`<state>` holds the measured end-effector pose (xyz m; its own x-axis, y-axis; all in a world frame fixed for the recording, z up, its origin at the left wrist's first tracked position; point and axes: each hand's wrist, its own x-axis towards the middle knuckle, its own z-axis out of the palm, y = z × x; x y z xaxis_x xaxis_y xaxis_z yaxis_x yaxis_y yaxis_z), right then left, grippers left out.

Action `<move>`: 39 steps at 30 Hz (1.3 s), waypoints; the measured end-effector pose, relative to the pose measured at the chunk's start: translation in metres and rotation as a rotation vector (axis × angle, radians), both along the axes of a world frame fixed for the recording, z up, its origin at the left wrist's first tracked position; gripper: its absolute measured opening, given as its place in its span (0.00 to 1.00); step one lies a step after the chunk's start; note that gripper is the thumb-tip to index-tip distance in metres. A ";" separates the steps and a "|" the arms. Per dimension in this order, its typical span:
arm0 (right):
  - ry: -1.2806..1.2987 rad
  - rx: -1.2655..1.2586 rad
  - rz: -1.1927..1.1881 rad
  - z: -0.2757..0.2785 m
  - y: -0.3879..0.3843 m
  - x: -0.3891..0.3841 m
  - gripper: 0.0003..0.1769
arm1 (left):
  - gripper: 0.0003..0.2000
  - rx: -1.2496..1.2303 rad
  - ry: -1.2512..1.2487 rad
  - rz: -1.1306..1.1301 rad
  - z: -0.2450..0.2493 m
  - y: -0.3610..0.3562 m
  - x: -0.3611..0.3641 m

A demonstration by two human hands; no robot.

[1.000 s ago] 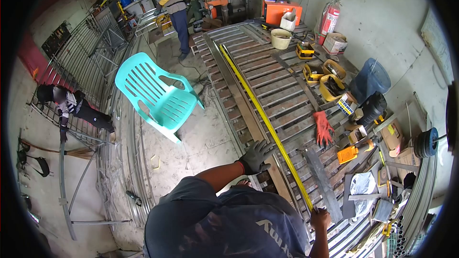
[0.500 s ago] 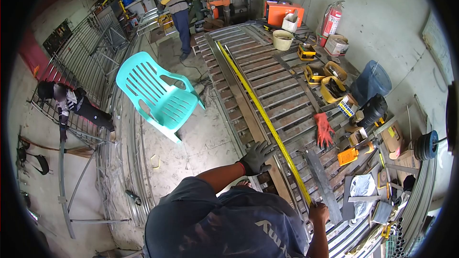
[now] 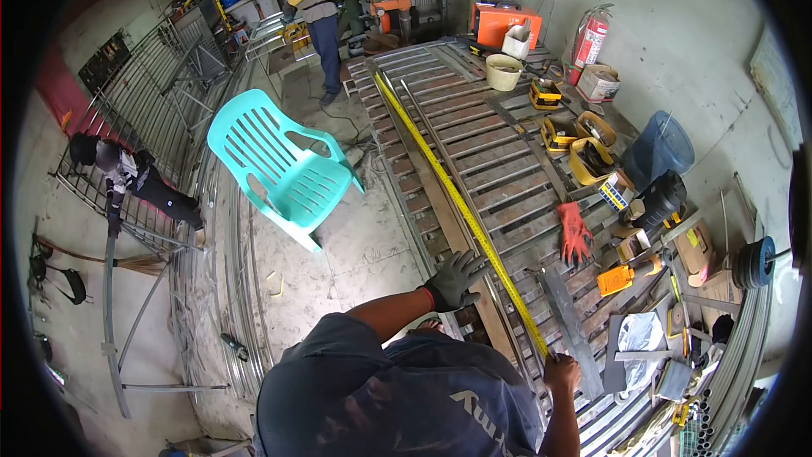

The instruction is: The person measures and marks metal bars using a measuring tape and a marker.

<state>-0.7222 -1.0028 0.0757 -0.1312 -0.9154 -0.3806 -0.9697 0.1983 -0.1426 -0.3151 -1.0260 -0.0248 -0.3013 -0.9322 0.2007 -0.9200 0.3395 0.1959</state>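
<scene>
A long yellow tape measure [image 3: 461, 209] runs extended over the slatted metal table, along the long flat bars. My right hand [image 3: 562, 374], bare, is closed around its near end; the case is hidden in the fist. My left hand [image 3: 455, 281], in a dark grey glove, lies with fingers spread over the long brown flat bar [image 3: 493, 315], left of the tape. A thin metal rod [image 3: 431, 131] lies to the right of the tape's far part. Right of the tape's near end is a short dark flat bar [image 3: 568, 322].
A turquoise plastic chair [image 3: 288, 171] stands left of the slatted table [image 3: 507, 171]. Red gloves [image 3: 573, 234], yellow containers [image 3: 589, 161] and a blue bin [image 3: 658, 151] are on the right. One person [image 3: 315, 17] stands at the back; another [image 3: 139, 178] bends over metal frames at left.
The tape's blade has shifted left at its far and middle parts, so the thin rod now shows on its right. Both my hands stay nearly in place.
</scene>
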 end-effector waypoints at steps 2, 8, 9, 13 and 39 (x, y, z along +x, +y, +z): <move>-0.002 -0.008 -0.002 -0.003 0.000 -0.002 0.22 | 0.43 -0.001 0.002 -0.002 -0.001 0.000 0.000; -0.033 -0.028 0.001 -0.011 0.000 -0.007 0.23 | 0.44 -0.022 -0.013 -0.002 -0.006 -0.001 0.000; -0.033 -0.028 -0.001 -0.012 0.000 -0.007 0.23 | 0.44 -0.027 -0.008 -0.005 -0.007 -0.001 0.000; -0.031 -0.023 -0.005 -0.014 -0.001 -0.008 0.24 | 0.44 -0.024 0.013 -0.015 -0.005 -0.001 0.001; 0.006 0.025 -0.035 -0.007 0.000 0.009 0.25 | 0.44 -0.045 -0.034 0.003 -0.010 -0.001 0.000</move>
